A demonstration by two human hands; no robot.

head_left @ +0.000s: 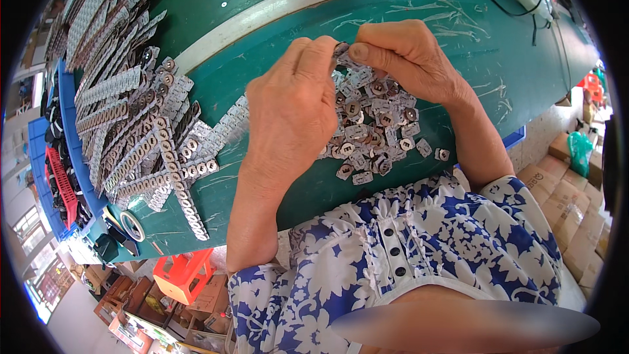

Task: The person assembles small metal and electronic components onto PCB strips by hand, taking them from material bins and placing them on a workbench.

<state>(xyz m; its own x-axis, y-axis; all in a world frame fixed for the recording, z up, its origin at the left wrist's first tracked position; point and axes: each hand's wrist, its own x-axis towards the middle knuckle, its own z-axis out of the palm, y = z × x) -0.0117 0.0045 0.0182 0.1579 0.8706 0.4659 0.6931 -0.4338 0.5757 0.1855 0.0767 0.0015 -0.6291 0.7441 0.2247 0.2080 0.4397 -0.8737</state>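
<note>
My left hand [295, 108] and my right hand [407, 59] meet over the table, fingers closed in a pinch. Between their fingertips is a small grey metal piece [341, 54], mostly hidden by the fingers. Directly below lies a loose pile of small metal plates [385, 119] with round centres, some silver and some brownish. A strip of joined plates [226, 121] runs up to my left wrist; whether it continues into the hand is hidden. Left of it, many more strips of joined plates [134, 157] lie in a tangled heap.
The green tabletop [472, 46] carries clear plastic scraps. A pale raised edge [275, 6] crosses its far side. Blue trays [78, 157] and a tape roll [132, 226] sit at the left. An orange stool [182, 276] stands below; cardboard boxes [557, 203] are at the right.
</note>
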